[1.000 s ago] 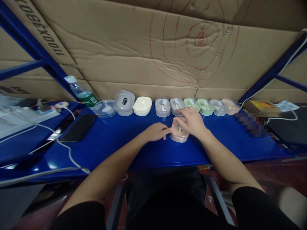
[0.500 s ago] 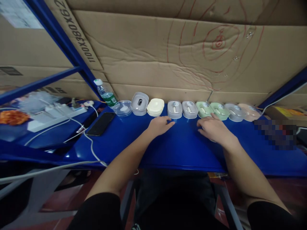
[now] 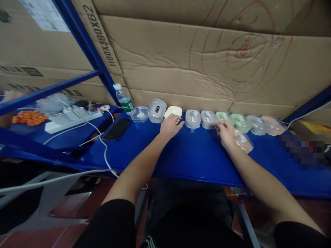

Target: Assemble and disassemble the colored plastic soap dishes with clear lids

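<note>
My left hand [image 3: 170, 126] is at the front of the cream container [image 3: 173, 111], its thumb and fingers apart. My right hand [image 3: 224, 131] has its fingers drawn together near the front of a green container [image 3: 224, 117]; anything between them is too small to make out. Beside that wrist lies a peach container [image 3: 243, 140] with a clear lid, in front of the row. The row holds two grey containers [image 3: 193, 119] [image 3: 208, 119], another green one [image 3: 240, 122], a further grey one [image 3: 258, 124] and a peach one [image 3: 273, 125].
To the left stand a grey box [image 3: 157, 111], a clear round tub [image 3: 139, 114] and a water bottle [image 3: 125, 100]. A black phone [image 3: 117, 129], white cable [image 3: 105, 155] and power strip [image 3: 73, 120] lie farther left. Cardboard [image 3: 165, 55] rises behind the row.
The view has shifted, moving the scene rightward. My left hand has gone to the cream container. My right hand has drawn its fingers together and moved off the front peach container, which now shows.
</note>
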Tool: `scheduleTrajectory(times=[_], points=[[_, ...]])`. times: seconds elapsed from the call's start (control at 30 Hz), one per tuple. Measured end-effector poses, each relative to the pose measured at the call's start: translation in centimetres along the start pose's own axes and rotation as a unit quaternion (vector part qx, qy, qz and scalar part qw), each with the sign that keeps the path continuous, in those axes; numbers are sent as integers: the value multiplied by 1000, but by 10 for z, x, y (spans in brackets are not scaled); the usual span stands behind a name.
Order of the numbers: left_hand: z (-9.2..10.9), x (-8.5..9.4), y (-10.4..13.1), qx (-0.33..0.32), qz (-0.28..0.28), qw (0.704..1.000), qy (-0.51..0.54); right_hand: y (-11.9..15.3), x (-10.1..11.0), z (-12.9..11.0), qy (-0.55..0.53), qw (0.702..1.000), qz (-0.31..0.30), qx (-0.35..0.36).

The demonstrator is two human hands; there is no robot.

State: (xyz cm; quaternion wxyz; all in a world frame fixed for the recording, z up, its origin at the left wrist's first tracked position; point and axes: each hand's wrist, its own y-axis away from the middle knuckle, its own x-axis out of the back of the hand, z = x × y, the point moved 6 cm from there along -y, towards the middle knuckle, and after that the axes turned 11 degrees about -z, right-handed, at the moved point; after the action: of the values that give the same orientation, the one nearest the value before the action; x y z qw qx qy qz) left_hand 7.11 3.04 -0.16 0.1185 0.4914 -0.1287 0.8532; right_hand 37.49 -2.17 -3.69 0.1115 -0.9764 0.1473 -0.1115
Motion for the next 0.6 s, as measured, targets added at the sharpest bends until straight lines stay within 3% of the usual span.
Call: scheduleTrajectory(times=[0.07,0.23,0.5,0.6], points=[[-9,2,-3,10,16,1000,-11,-9,14,7,-65,997,28,-13],[-27,1,-9,33,-15,998,-44,-23,42,9,-98,993,58,1],[-34,0,-11,43,-29,996,-67,-35,73,18,-114,988,101,37],[-35,0,-12,39,-26,997,-55,-40,77,22,-137,987,77,24]])
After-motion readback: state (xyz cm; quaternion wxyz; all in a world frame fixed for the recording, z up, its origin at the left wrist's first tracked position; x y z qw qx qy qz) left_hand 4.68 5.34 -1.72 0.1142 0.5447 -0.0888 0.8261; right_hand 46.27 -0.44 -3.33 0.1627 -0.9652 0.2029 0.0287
